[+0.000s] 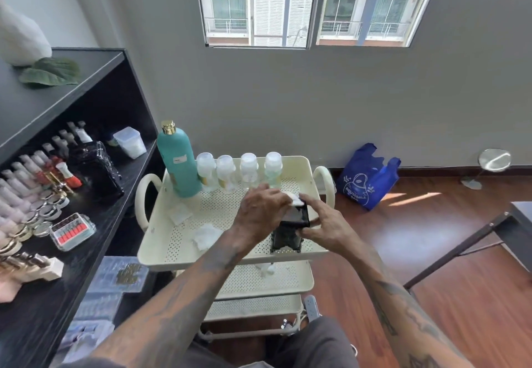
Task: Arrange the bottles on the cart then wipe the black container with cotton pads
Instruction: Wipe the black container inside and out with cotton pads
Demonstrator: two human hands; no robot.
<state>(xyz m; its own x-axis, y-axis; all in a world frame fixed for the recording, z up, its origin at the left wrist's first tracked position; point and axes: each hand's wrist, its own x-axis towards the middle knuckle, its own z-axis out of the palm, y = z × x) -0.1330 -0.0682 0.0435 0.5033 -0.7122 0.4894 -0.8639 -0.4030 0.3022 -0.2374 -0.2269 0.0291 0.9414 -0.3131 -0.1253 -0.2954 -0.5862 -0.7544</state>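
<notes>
A cream cart (178, 241) has a perforated top tray. Along its far edge stand a tall teal bottle with a gold cap (178, 163) and several small clear bottles (229, 173) in a row. The black container (289, 234) stands at the tray's front right. My left hand (263, 209) presses a white cotton pad (296, 199) onto the container's top edge. My right hand (325, 225) grips the container's right side, steadying it. Two other used cotton pads lie on the tray, one (205, 235) crumpled near my left forearm and one (180, 213) flat at the left.
A black shelf unit (95, 252) at the left holds many small bottles, jars and a clear box. A blue bag (367, 179) sits on the wooden floor by the wall. A dark table edge (515, 221) is at the right. Lower cart trays (259, 281) hold another pad.
</notes>
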